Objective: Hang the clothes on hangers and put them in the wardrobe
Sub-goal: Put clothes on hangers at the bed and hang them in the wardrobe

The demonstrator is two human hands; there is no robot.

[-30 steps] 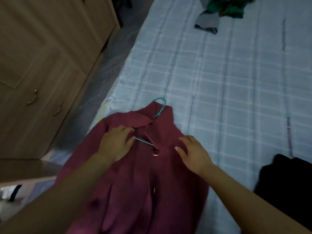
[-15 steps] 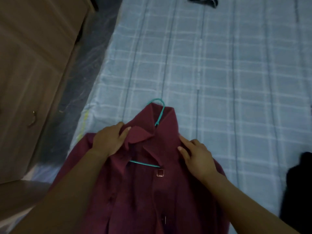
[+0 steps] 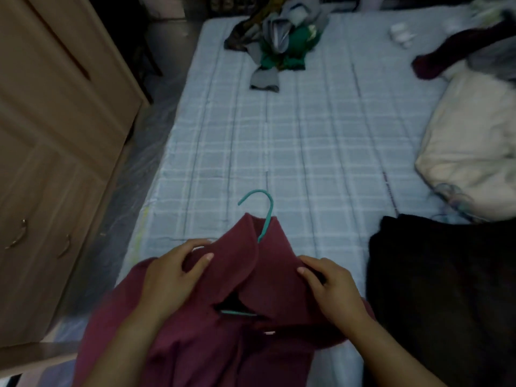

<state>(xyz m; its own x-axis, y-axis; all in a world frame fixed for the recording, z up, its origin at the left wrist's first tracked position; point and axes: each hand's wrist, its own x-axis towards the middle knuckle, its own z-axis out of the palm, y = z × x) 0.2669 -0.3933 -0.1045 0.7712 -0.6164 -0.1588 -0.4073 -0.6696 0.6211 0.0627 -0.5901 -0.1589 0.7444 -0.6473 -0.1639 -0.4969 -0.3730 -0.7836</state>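
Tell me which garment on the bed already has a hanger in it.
The maroon shirt at the near edge: a teal hanger sticks out of its collar. The black garment and the green-grey pile show none.

We see our left hand (image 3: 173, 277) and right hand (image 3: 332, 289) gripping the collar of the maroon shirt (image 3: 223, 344) on the bed (image 3: 307, 152). The teal hanger (image 3: 268, 216) sticks its hook out toward 12 o'clock, with the wardrobe (image 3: 50, 135) at 9 and a black garment (image 3: 441, 289) at 3.

Single head-worn wide-angle view, facing forward and down. Left grip (image 3: 170, 277) and right grip (image 3: 332, 289) close to lens, both holding shirt (image 3: 231, 275). Bed (image 3: 307, 152) runs away beyond the grips; wardrobe (image 3: 55, 135) left of them.
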